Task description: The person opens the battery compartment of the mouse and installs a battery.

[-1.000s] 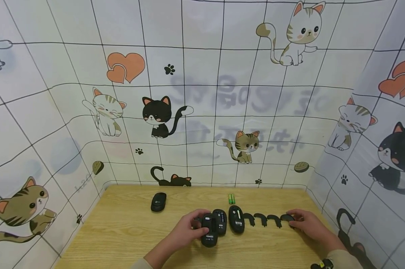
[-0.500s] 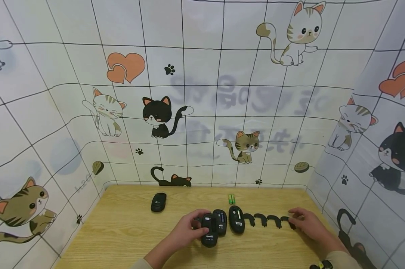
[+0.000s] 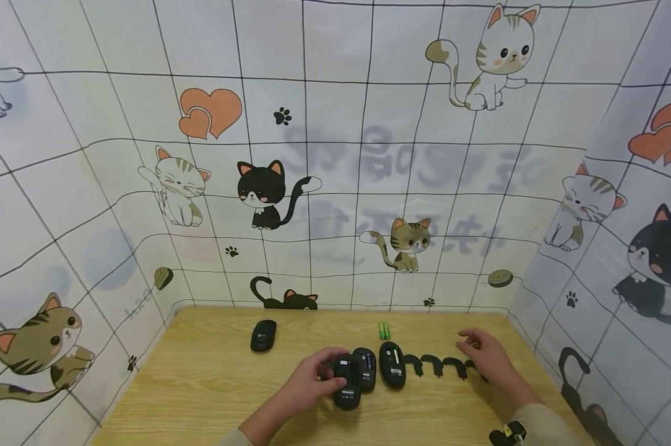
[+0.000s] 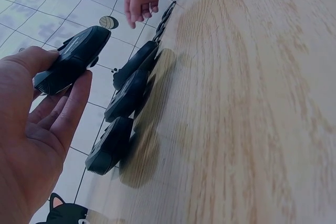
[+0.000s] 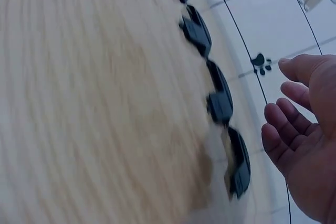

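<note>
My left hand (image 3: 313, 381) grips a black computer mouse (image 3: 347, 390), underside up, between thumb and fingers. In the left wrist view this mouse (image 4: 76, 56) is raised off the table. Two more upturned mice, a middle one (image 3: 365, 370) and a right one (image 3: 392, 365), lie beside it with battery bays exposed; another (image 4: 109, 145) is mostly hidden behind my left hand in the head view. My right hand (image 3: 488, 358) hovers with loose fingers holding nothing. Beneath it lies the last of several curved black battery covers (image 5: 240, 163), partly hidden in the head view.
A pair of green batteries (image 3: 384, 331) lies behind the right mouse. Another black mouse (image 3: 264, 336) sits top side up at the back left of the wooden table (image 3: 213, 384). A cat-print curtain (image 3: 335, 186) encloses the table's back and sides.
My right hand has let go of the last battery cover, which now lies in the row, and has moved up and leftward. The left hand has stayed still with its mouse.
</note>
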Motion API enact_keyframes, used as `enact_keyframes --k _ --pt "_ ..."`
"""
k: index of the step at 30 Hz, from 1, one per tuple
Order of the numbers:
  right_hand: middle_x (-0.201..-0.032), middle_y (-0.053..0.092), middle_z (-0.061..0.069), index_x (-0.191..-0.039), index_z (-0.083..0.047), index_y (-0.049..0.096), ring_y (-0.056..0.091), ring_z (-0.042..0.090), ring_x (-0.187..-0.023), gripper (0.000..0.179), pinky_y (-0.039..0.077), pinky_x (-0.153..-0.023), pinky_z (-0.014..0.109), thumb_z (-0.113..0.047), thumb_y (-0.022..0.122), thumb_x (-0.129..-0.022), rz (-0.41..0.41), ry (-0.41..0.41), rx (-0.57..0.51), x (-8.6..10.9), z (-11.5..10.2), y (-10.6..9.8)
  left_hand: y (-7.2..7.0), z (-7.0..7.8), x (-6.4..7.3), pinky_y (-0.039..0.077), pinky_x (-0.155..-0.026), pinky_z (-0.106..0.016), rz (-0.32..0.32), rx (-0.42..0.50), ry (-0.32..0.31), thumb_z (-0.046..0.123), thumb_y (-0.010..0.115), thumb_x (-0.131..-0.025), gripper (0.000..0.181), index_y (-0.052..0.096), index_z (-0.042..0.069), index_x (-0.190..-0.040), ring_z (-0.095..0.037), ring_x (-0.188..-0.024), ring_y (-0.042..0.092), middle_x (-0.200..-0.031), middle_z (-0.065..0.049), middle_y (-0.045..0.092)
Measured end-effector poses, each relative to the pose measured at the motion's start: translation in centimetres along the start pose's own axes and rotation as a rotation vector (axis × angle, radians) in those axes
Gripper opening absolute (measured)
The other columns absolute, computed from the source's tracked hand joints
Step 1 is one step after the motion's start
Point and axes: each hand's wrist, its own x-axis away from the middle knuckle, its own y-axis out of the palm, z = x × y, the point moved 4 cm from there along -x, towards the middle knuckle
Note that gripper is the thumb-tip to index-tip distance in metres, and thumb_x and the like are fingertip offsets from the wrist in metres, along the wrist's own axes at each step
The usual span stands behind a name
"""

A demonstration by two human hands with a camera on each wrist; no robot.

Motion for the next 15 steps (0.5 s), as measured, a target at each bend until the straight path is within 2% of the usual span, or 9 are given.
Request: enact_keyframes --k 7,12,15 --pt "-0.107 0.066 0.010 -0.139 0.005 0.065 0.062 0.021 -0.091 0.038 0.054 -0.070 0.031 -0.016 0.073 -0.109 -0.053 -0.024 -0.052 -1.5 -2.7 2.7 -0.2 -0.1 0.1 0.059 -0.078 -0.029 0.011 -0.016 -0.001 0.013 0.081 -0.103 0.048 0.066 0.014 -0.149 -0.020 -0.098 0.072 -0.133 -0.006 0.067" --pt "-0.107 0.067 0.008 -0.139 0.004 0.067 0.064 0.020 -0.091 0.037 0.056 -0.072 0.034 -0.015 0.074 -0.109 -0.094 -0.079 -0.057 -2.6 -4.4 4.6 -0.3 -0.1 0.0 0.058 -0.079 -0.029 0.024 -0.026 0.002 0.013 0.082 -0.102 0.047 0.068 0.019 -0.147 -0.022 -0.099 0.072 -0.132 -0.006 0.067" --pt "-0.108 0.068 0.008 -0.141 0.003 0.066 0.066 0.019 -0.090 0.039 0.057 -0.073 0.034 -0.016 0.074 -0.108 -0.128 -0.109 -0.060 -3.5 -5.2 5.8 -0.3 -0.1 0.0 0.058 -0.079 -0.029 0.025 -0.029 0.004 0.012 0.082 -0.102 0.048 0.067 0.016 -0.148 -0.023 -0.099 0.072 -0.132 -0.006 0.067"
